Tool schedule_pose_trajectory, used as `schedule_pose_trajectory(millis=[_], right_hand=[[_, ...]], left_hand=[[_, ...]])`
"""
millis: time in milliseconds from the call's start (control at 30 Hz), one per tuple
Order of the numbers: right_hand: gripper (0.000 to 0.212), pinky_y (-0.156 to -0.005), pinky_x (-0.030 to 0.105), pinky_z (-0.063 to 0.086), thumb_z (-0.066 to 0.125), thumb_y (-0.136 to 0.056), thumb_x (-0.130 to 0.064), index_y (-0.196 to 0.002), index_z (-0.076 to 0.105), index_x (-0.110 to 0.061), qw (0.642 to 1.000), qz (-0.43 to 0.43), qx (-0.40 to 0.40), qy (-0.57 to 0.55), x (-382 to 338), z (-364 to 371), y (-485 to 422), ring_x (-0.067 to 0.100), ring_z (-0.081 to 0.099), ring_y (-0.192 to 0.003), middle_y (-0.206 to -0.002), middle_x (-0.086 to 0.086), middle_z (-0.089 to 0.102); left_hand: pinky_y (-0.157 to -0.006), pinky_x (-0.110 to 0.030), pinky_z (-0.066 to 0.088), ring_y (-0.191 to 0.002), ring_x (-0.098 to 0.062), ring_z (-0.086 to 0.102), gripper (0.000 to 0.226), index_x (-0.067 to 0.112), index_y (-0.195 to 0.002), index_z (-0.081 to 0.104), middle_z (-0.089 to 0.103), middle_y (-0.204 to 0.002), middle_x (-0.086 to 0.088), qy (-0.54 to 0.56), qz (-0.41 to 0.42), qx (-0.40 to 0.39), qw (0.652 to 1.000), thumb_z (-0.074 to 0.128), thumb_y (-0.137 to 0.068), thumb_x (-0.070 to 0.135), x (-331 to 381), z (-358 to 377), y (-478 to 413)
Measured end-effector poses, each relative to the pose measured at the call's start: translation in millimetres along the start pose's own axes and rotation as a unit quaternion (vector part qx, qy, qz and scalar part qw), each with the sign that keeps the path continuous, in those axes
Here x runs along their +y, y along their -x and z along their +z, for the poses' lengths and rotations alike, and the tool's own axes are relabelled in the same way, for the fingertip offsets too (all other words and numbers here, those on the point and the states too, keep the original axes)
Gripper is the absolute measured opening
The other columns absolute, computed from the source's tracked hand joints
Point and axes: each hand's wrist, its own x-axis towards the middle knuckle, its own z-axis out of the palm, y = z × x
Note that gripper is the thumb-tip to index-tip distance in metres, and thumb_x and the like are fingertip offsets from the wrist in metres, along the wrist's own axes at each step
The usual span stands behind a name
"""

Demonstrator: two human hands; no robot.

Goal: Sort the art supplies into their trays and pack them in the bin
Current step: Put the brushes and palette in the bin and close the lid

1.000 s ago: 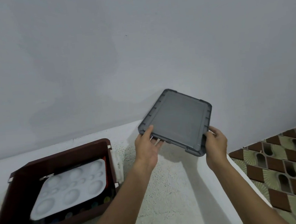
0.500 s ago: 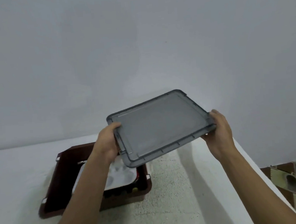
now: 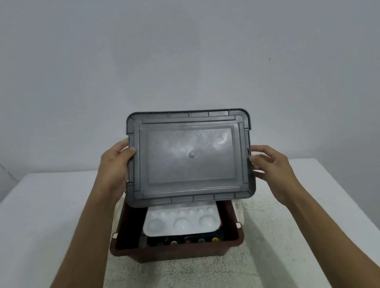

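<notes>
A grey plastic lid (image 3: 190,157) hangs in the air above the back of a dark red bin (image 3: 176,252), tilted toward me. My left hand (image 3: 116,167) grips the lid's left edge. My right hand (image 3: 270,167) holds its right edge with the fingertips. Inside the bin lies a white paint palette (image 3: 182,222) with round wells. Beneath the palette, along the bin's front wall, several coloured paint pot caps (image 3: 195,240) show. The lid hides the rear part of the bin.
The bin stands on a white table (image 3: 40,216) with a speckled mat (image 3: 181,284) under it. A plain grey wall rises behind. The table's right edge runs diagonally at the lower right.
Both hands have carried the lid from the right side of the table leftward to above the bin and turned it square to the bin. My view has swung to centre on the bin.
</notes>
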Motion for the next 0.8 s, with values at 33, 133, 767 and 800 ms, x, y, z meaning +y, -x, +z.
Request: schedule_pose_trajectory(millis=[33, 133, 767, 800], right_hand=[[0.020, -0.079, 0.033, 0.055, 0.057, -0.097, -0.006, -0.111, 0.068, -0.015, 1.000, -0.012, 0.013, -0.004, -0.9, 6.2, 0.0, 0.021, 0.067, -0.087, -0.097, 0.009, 0.072], [0.017, -0.082, 0.036, 0.054, 0.061, -0.094, -0.008, -0.102, 0.070, -0.019, 0.996, -0.057, 0.066, 0.000, -6.0, 23.4, 0.9, 0.023, 0.065, -0.088, -0.096, 0.008, 0.072], [0.015, -0.077, 0.039, 0.053, 0.063, -0.092, -0.018, -0.104, 0.069, -0.023, 0.974, -0.001, 0.032, 0.223, 30.7, 49.8, 23.6, 0.021, 0.064, -0.089, -0.094, 0.002, 0.068], [0.016, -0.077, 0.039, 0.054, 0.062, -0.091, -0.019, -0.105, 0.069, -0.023, 0.966, -0.009, 0.031, 0.258, 33.4, 51.1, 24.9, 0.020, 0.064, -0.089, -0.093, -0.001, 0.068]], left_hand=[[-0.081, -0.028, 0.058, -0.092, -0.012, 0.070, 0.031, 0.009, -0.127, 0.062, 0.073, -0.105, -0.003, -0.003, 0.017, 0.013, 1.000, 0.046, -0.101, 0.003, 0.2, -4.4, 1.5], [-0.080, -0.020, 0.055, -0.095, -0.006, 0.068, 0.030, 0.011, -0.125, 0.062, 0.072, -0.107, 0.004, 0.000, 0.078, 0.046, 0.996, 0.047, -0.101, 0.003, 2.2, -10.4, 8.7], [-0.067, -0.026, 0.052, -0.091, -0.018, 0.065, 0.029, 0.012, -0.119, 0.068, 0.069, -0.105, -0.007, -0.160, -0.051, 0.027, 0.986, 0.070, -0.091, 0.019, -70.5, -78.0, 14.0], [-0.066, -0.026, 0.052, -0.093, -0.019, 0.066, 0.029, 0.014, -0.118, 0.068, 0.069, -0.101, -0.005, -0.188, -0.047, 0.023, 0.981, 0.070, -0.090, 0.020, -74.1, -78.7, 15.7]])
